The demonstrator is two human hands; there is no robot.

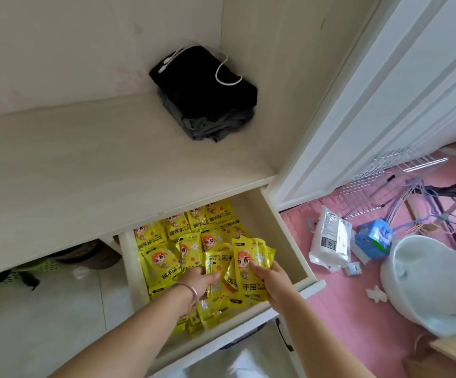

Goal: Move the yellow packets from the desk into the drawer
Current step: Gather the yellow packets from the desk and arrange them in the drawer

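Folded black clothes [207, 96] on shelf; white basin [434, 285] on pink floor

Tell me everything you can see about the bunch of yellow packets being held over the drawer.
The held bunch of yellow packets is glossy foil-like sachets printed with an orange-haired cartoon face, a white flower and black lettering. Several overlap, fanned and tilted. The left hand and the right hand each have a grip on its lower part. It sits over the open drawer, above more matching packets lying inside.

Domestic bedroom: built-in wardrobe shelf [112, 165] bearing folded dark clothes [207, 96], wire hangers [412, 214] and pink floor covering [357, 309] alongside.
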